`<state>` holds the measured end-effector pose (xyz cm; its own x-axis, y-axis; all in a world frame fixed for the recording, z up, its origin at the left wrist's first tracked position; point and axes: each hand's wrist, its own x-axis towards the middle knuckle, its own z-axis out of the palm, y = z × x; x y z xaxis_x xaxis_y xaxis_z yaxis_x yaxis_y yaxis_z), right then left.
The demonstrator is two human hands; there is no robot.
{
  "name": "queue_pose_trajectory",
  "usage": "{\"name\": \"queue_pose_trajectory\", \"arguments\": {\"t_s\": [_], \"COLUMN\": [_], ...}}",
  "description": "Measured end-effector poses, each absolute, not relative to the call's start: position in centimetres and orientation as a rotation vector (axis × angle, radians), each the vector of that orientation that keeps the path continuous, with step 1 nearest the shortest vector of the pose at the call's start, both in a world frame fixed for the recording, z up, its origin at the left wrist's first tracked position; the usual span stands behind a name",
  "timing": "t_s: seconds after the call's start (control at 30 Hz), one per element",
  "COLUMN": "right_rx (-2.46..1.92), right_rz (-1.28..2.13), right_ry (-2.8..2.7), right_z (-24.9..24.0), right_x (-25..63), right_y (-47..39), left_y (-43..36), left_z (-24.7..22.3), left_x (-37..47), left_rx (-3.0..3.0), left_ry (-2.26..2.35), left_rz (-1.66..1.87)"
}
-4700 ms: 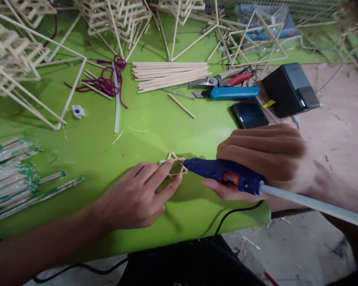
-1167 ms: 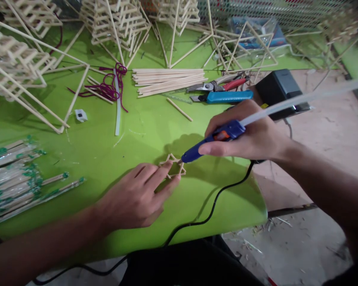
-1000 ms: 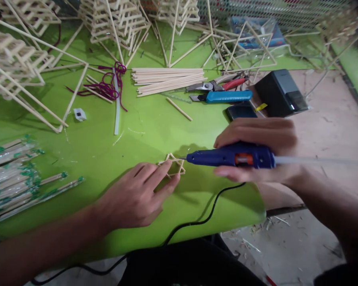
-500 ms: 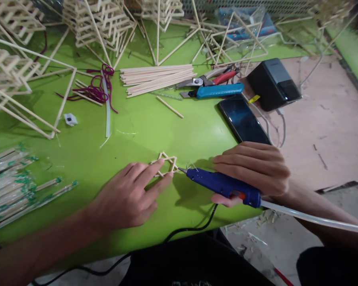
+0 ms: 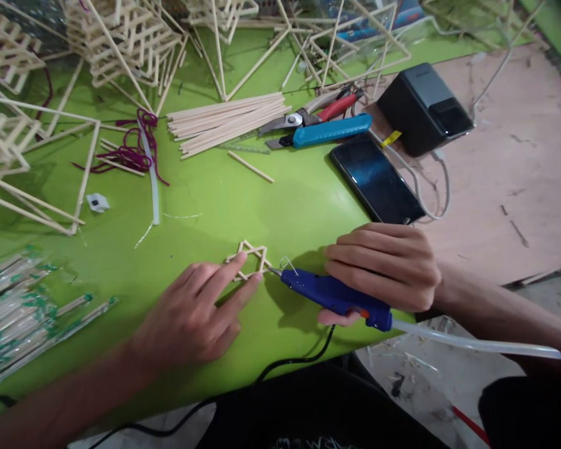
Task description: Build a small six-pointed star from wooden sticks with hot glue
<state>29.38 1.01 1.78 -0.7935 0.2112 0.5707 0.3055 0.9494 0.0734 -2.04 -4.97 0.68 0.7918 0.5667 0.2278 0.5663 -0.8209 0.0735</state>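
The left hand (image 5: 194, 315) covers part of the stick star (image 5: 249, 259) — stick frames (image 5: 121, 37) run off the top edge.

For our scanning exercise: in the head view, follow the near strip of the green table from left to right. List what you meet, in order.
Wrapped sticks → left hand → small stick star → glue gun → right hand

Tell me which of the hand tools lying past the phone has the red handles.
The pliers, lying just behind the blue utility knife and beside the stick bundle. The knife is all blue with a grey blade tip; only the pliers show red grips and metal jaws.
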Motion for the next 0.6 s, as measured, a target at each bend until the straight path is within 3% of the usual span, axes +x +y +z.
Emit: {"name": "queue_pose_trajectory", "arguments": {"t_s": [0.33,0.6], "right_rx": [-0.62,-0.95], "right_rz": [-0.121,0.397], "right_ry": [-2.377,-2.25], "right_z": [1.4,2.1], "right_x": [29.1,27.2], "right_y": [0.7,0.7], "left_y": [-4.9,-5.0], "left_z": [0.8,0.5], "left_x": [-2.0,-2.2], "left_rx": [3.016,2.965], "left_ry": [0.903,0.897], "left_rz": [0.329,0.403]}}
